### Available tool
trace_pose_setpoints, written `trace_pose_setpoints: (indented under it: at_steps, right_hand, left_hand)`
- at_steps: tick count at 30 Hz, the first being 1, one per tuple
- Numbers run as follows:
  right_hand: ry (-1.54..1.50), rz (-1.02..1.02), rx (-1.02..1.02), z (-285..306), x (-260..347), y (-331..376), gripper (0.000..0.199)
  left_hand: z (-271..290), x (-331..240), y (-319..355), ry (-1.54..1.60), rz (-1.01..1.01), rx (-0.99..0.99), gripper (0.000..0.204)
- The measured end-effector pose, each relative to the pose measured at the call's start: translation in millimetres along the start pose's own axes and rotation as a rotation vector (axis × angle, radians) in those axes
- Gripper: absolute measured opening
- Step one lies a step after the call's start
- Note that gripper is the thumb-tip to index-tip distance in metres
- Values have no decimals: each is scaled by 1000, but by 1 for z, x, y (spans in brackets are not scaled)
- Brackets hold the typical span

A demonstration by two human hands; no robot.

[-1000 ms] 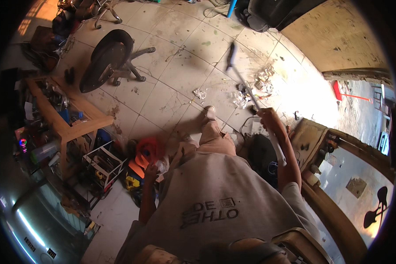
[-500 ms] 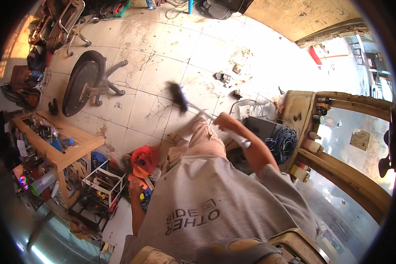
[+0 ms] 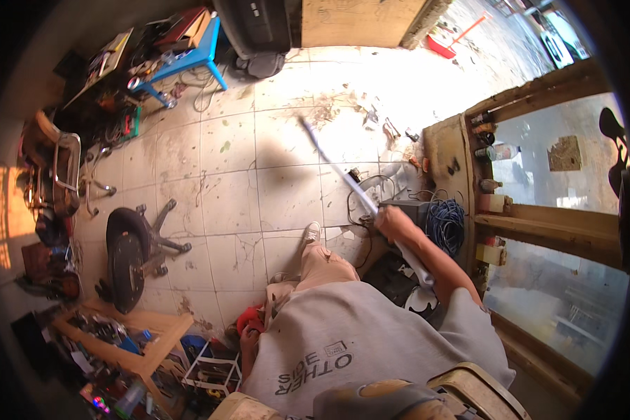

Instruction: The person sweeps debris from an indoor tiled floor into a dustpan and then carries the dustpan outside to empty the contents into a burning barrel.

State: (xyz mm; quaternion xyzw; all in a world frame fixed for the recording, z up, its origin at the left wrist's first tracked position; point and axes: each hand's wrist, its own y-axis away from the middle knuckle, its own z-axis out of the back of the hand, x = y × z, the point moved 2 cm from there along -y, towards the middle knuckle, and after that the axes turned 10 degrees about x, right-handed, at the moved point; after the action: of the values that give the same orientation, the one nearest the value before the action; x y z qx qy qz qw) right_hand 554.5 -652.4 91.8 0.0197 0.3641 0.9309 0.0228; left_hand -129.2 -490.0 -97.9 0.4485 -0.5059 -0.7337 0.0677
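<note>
Right grip [image 3: 397, 224] closed around pale pole [image 3: 357, 189] above tiled floor [image 3: 231, 203]; left grip [image 3: 248, 341] beside red object [image 3: 250, 318], closure indeterminable.

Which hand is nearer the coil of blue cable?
Right. The right hand, gripping a long pole, is just left of the coil in the picture; the left hand is much farther left, beside a red object.

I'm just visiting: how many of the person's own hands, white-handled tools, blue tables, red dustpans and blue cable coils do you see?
Hands: 2 (left hand, right hand)
White-handled tool: 1
Blue table: 1
Red dustpan: 1
Blue cable coil: 1
Total: 6
</note>
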Motion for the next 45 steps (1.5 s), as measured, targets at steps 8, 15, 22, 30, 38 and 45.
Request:
trace_pose_setpoints:
  at_steps: [8, 15, 22, 30, 38, 45]
  right_hand:
    - [-1021, -556, 289, -32, 17, 25, 25]
    - [-1026, -878, -84, -42, -38, -30, 19]
    - [-1349, -788, -45, 24, 54, 2, 25]
    - [-1351, -960, 63, 24, -21, -66, 17]
    - [-1619, -750, -51, 145, -41, -87, 22]
    - [-1395, -350, -99, 128, -78, -268, 24]
  left_hand:
    - [-8, -196, -64, -203, 57, 149, 59]
    - [-6, -336, -113, -497, 208, 161, 57]
    - [-6, -441, -229, -753, 207, 275, 58]
    - [-25, -615, -311, -642, -35, 313, 57]
    - [-29, -645, -341, -640, -38, 251, 56]
    - [-83, -639, -322, -735, 136, 274, 60]
